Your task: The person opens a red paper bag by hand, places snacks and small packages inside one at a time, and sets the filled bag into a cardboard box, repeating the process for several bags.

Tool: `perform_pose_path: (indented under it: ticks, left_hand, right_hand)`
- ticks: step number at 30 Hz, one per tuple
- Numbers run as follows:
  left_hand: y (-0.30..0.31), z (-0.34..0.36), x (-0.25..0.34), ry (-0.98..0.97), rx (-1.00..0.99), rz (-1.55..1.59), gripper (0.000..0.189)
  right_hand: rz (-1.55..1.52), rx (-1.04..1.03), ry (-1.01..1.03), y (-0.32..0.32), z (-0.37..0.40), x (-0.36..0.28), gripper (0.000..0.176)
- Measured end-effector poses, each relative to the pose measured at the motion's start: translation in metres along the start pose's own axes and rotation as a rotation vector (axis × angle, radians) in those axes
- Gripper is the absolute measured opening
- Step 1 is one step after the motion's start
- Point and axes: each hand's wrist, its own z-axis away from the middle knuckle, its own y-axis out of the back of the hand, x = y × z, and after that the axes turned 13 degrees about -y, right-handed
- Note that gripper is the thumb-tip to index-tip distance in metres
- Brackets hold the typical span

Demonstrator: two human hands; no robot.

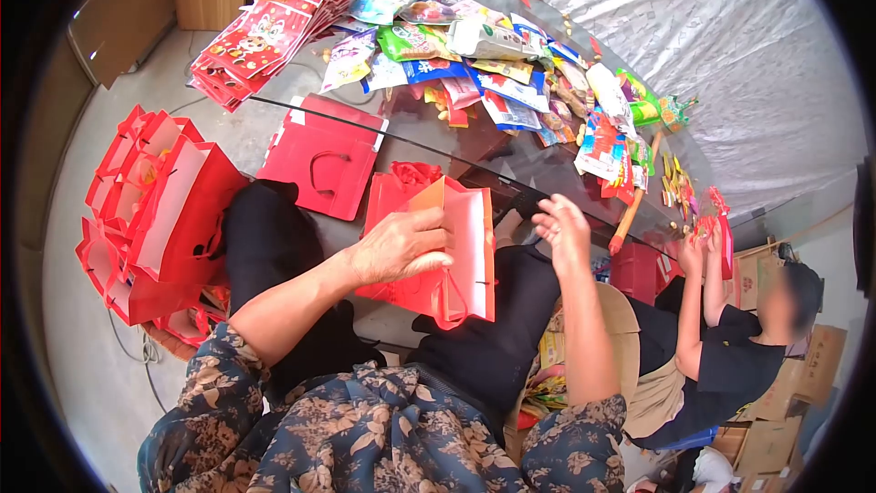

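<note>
A red paper gift bag [411, 296] stands in front of my lap with its white inside showing. My left hand [406, 245] is closed at the bag's near rim, fingers bent over the edge. To the right of the bag, my right hand [564, 226] is raised apart from it, fingers loosely curled and apart, with nothing visible in them. Beyond the hands, a pile of packaged snacks [493, 64] covers the dark glass table [429, 132]. A flattened red bag [324, 160] lies left of the bag I hold.
Several opened red gift bags [160, 196] are grouped at the left. A stack of red printed bags [274, 32] rests at the table's far left. On the right, a co-worker [730, 347] in dark clothes holds up a red item. Cardboard boxes [776, 429] stand behind that person.
</note>
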Motion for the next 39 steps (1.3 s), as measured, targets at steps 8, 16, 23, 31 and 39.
perform_pose_path:
  ticks: [8, 16, 23, 31, 39]
  left_hand:
    - [-0.004, 0.001, -0.001, -0.003, -0.015, -0.015, 0.035]
    - [-0.003, 0.001, -0.004, 0.012, -0.019, -0.032, 0.036]
    - [-0.004, 0.002, -0.004, 0.000, -0.017, -0.051, 0.038]
    - [-0.003, 0.004, -0.005, 0.022, -0.022, -0.041, 0.039]
    - [-0.002, 0.008, -0.004, 0.028, -0.002, -0.035, 0.039]
  right_hand:
    - [-0.505, 0.177, -0.104, 0.065, -0.101, -0.034, 0.028]
    - [-0.552, 0.210, -0.146, 0.073, -0.160, -0.048, 0.027]
    - [-0.542, 0.203, -0.101, 0.073, -0.175, -0.053, 0.022]
    - [-0.450, 0.187, 0.221, 0.049, -0.084, -0.088, 0.029]
    - [-0.314, -0.170, 0.365, 0.036, 0.046, -0.095, 0.027]
